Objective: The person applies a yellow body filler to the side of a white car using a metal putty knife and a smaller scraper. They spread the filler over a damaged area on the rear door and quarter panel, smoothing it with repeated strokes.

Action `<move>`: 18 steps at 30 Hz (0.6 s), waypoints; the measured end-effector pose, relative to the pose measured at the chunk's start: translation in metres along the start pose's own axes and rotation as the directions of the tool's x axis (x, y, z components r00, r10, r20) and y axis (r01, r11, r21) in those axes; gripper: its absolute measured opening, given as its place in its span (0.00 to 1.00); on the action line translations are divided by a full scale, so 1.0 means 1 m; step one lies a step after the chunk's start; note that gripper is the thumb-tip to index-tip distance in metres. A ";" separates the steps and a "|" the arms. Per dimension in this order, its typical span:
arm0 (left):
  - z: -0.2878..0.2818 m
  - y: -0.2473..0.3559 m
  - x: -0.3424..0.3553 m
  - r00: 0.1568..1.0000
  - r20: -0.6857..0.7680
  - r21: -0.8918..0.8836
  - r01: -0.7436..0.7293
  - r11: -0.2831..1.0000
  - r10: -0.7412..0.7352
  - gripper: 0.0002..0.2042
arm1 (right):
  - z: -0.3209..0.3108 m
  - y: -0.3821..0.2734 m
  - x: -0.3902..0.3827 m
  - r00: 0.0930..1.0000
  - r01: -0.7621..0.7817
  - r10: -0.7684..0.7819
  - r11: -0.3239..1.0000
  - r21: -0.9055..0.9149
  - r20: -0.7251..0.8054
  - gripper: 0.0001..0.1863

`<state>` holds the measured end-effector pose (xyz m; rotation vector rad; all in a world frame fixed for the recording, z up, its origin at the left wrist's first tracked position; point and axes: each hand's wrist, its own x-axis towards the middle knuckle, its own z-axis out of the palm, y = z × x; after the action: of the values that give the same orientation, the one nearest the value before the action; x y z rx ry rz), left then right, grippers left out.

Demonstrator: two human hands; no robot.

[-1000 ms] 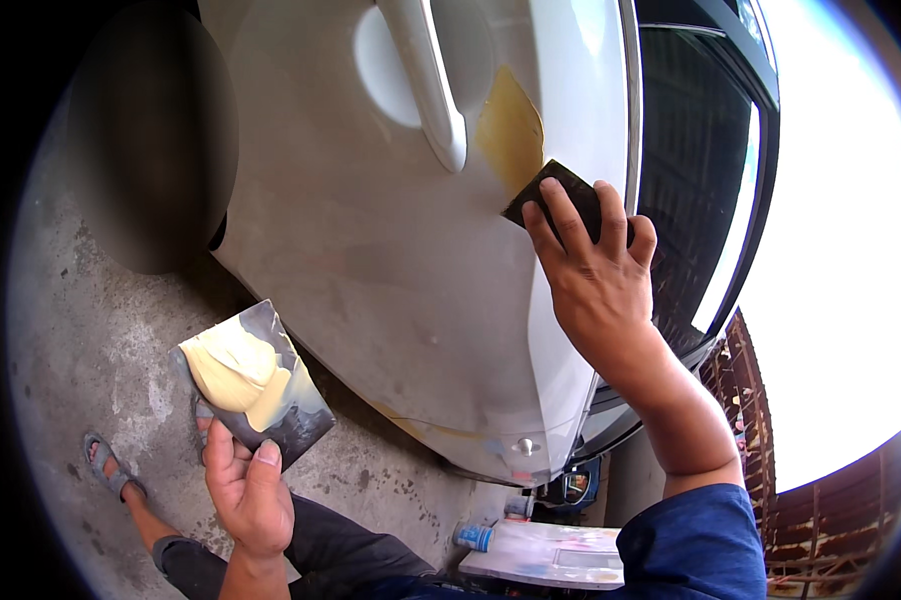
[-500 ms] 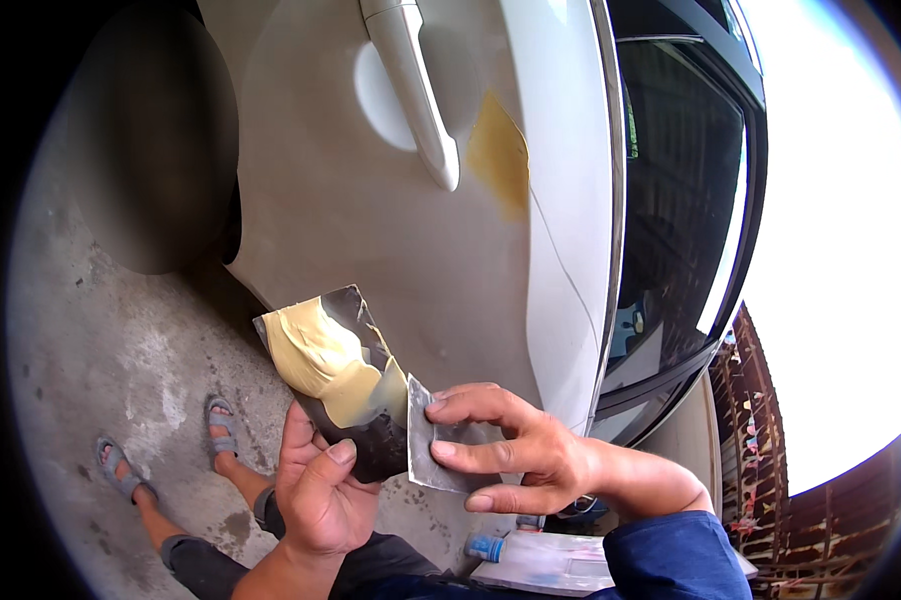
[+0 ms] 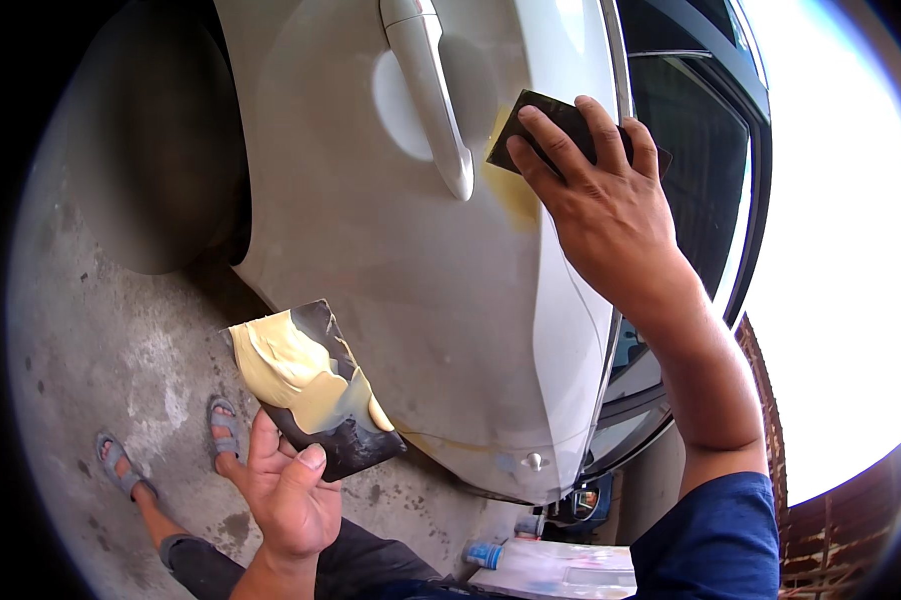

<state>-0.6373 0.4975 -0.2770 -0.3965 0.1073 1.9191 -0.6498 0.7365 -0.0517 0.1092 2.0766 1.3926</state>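
My left hand (image 3: 296, 500) grips a dark square board (image 3: 341, 450) with a thick heap of pale yellow paste (image 3: 286, 365) on it, low beside the white car door (image 3: 391, 290). My right hand (image 3: 601, 190) has its fingers pressed on a dark flat spreader (image 3: 546, 115) against a thin yellow patch (image 3: 513, 195), just right of the white door handle (image 3: 421, 80); the spreader hides the patch's upper part.
The dark car window (image 3: 691, 170) is at the right. My feet in grey sandals (image 3: 121, 465) stand on stained concrete (image 3: 151, 360). Below are a whitish board (image 3: 561, 570) with a blue container (image 3: 483, 555), and a rusty metal structure (image 3: 831, 540) at lower right.
A second ago the spreader was lower on the patch; half a second ago it was down at the board's edge. It is back up on the door, and the board has shifted slightly left.
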 end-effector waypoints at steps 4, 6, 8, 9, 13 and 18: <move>-0.006 -0.002 0.002 0.999 0.039 0.009 -0.001 1.000 0.000 0.32 | 0.001 0.000 0.008 1.000 0.030 -0.030 0.999 -0.012 0.002 0.24; -0.007 -0.003 0.002 0.998 0.057 0.010 -0.004 1.000 0.004 0.32 | 0.000 -0.001 0.009 0.999 0.032 -0.032 0.999 -0.018 -0.002 0.23; -0.007 -0.004 0.002 0.998 0.060 0.015 -0.006 1.000 0.006 0.32 | 0.002 -0.002 0.010 1.000 0.028 -0.028 0.999 -0.027 -0.002 0.23; -0.007 -0.005 0.002 0.999 0.052 0.020 -0.005 1.000 0.004 0.32 | 0.002 -0.002 0.009 1.000 0.025 -0.025 1.000 -0.014 0.007 0.23; -0.010 -0.011 0.001 1.000 0.026 0.055 -0.015 0.998 0.014 0.32 | 0.005 -0.006 -0.004 0.999 0.009 -0.009 1.000 0.011 0.038 0.23; -0.012 -0.013 0.003 1.000 0.010 0.090 -0.015 0.996 0.014 0.32 | 0.009 -0.015 -0.021 0.992 -0.044 0.041 0.999 0.030 0.122 0.26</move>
<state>-0.6236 0.5020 -0.2878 -0.3275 0.1905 1.9226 -0.6242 0.7289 -0.0568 0.2468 2.0075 1.3436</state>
